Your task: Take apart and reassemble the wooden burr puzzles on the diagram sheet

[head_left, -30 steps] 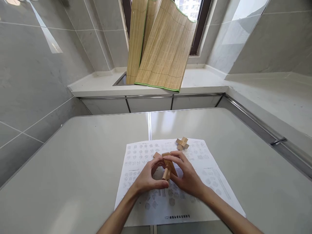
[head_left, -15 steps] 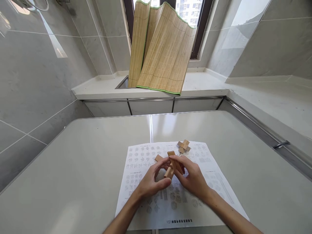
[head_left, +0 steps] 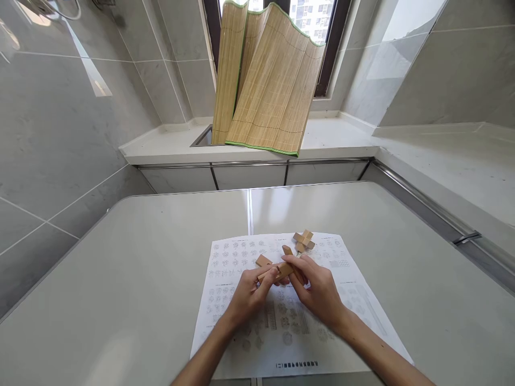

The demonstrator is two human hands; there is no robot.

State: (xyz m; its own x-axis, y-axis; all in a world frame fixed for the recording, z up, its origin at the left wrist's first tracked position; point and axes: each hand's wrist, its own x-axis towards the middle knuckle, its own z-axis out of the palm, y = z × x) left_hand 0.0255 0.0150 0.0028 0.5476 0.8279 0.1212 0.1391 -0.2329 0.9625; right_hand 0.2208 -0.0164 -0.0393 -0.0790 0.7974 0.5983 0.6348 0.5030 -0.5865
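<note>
Over a printed sheet (head_left: 241, 343) of small diagrams, both hands hold notched wooden puzzle pieces against each other. My left hand (head_left: 251, 292) pinches one wooden puzzle piece (head_left: 285, 269), its thumb on top, with the piece pointing to the right. Fingers of my right hand (head_left: 317, 281) close on a second wooden puzzle piece (head_left: 288, 251) that slants across the first one's right end. Just beyond the left fingers another wooden block (head_left: 263, 260) lies on the sheet. An assembled cross-shaped wooden puzzle (head_left: 304, 241) rests near the sheet's far edge. The fingers partly hide how the held pieces meet.
The sheet lies on a glossy pale table (head_left: 161, 257). Behind the table runs a white ledge (head_left: 169, 153), where a folded bamboo mat (head_left: 273, 91) leans before the window. Grey tiled walls (head_left: 60, 134) and a metal rail (head_left: 426, 209) flank the table.
My left hand has turned its puzzle piece from pointing toward me to lying more sideways, and its thumb has moved up onto it. The right-hand piece has tilted slightly.
</note>
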